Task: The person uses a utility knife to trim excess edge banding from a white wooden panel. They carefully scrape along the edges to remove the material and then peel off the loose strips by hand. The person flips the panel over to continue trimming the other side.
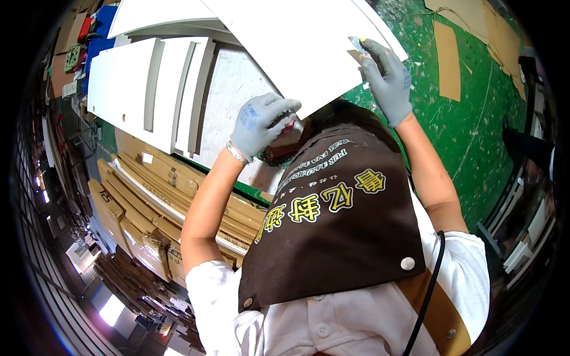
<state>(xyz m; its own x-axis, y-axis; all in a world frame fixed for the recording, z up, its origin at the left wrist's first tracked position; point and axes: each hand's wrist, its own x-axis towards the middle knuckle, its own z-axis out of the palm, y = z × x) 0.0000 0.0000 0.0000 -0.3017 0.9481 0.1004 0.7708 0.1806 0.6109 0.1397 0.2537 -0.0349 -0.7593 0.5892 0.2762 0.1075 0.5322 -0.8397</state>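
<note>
Head view: the right hand (pixel 389 82) is pinching a small grey blade (pixel 357 44) over the white panel (pixel 303 50), which is lying ahead of the apron (pixel 338 243); the left hand (pixel 260 123) is curling half-closed at the panel's near corner, whether gripping I cannot tell.

Gloved hands (pixel 256 123) are at a white panel (pixel 309 50), the right pinching a blade (pixel 356 44).
</note>
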